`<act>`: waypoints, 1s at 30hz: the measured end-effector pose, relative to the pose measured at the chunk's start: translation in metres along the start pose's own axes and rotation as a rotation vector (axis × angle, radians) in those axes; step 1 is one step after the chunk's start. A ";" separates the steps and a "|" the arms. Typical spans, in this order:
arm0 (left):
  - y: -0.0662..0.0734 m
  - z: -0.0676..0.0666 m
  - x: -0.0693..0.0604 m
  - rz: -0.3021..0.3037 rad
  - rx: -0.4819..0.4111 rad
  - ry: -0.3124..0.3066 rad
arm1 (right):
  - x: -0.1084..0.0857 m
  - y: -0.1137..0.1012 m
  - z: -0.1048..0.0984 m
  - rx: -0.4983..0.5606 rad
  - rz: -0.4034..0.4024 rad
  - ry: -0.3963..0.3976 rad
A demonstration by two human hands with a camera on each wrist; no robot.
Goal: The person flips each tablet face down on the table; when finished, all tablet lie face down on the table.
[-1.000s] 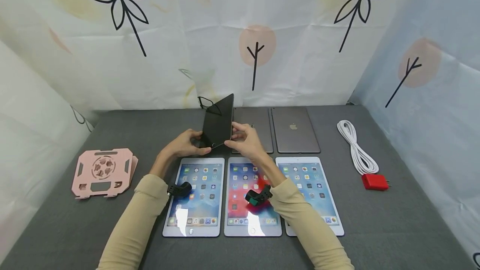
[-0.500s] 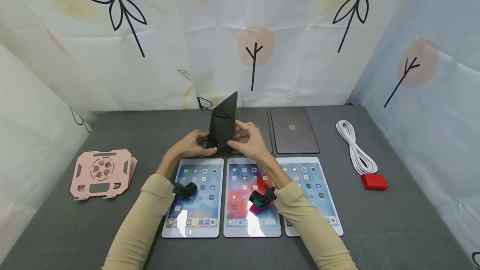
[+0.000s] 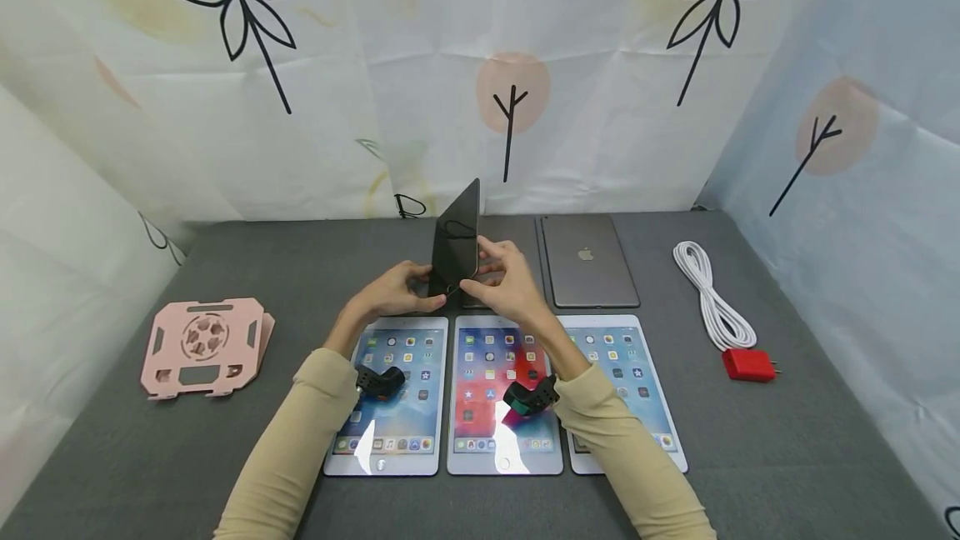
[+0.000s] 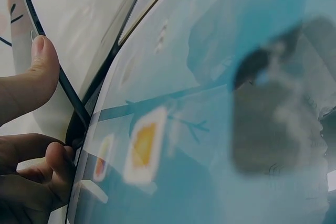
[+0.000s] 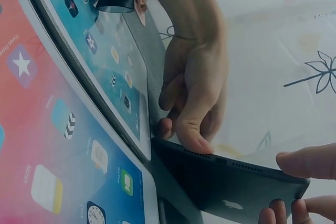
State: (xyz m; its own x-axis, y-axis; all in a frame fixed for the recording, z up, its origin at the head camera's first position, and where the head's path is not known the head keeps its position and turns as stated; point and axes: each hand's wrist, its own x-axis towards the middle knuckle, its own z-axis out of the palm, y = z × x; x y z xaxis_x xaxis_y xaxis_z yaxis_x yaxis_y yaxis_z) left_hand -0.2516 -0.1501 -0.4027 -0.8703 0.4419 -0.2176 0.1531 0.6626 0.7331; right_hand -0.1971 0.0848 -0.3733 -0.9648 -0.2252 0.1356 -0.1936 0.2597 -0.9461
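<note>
Both hands hold a dark grey tablet tilted up on edge, its glossy black screen facing left in the head view. My left hand grips its lower left corner, with the thumb on the bottom edge. My right hand pinches its right side near the lower corner. An Apple logo shows on the tablet's back in the right wrist view. Behind the right hand, another grey tablet is partly hidden. One more grey tablet lies back-up to the right.
Three white tablets with lit screens lie in front: left, middle and right, partly under the forearms. A pink slotted stand lies at the left. A white coiled cable and red charger lie right.
The held dark tablet has moved to the right with both hands on it, and it looks narrower and more upright. It covers more of the grey tablet behind.
</note>
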 end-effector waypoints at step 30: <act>-0.003 -0.007 -0.008 0.100 -0.166 -0.113 | 0.007 -0.009 0.017 -0.007 -0.052 -0.038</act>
State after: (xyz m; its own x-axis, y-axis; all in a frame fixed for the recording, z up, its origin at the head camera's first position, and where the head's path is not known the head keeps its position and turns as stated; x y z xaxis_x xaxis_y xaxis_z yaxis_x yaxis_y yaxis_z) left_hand -0.2488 -0.1598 -0.3985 -0.7950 0.5718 -0.2025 0.1489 0.5076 0.8486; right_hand -0.1993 0.0649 -0.3688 -0.9461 -0.2738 0.1731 -0.2446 0.2532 -0.9360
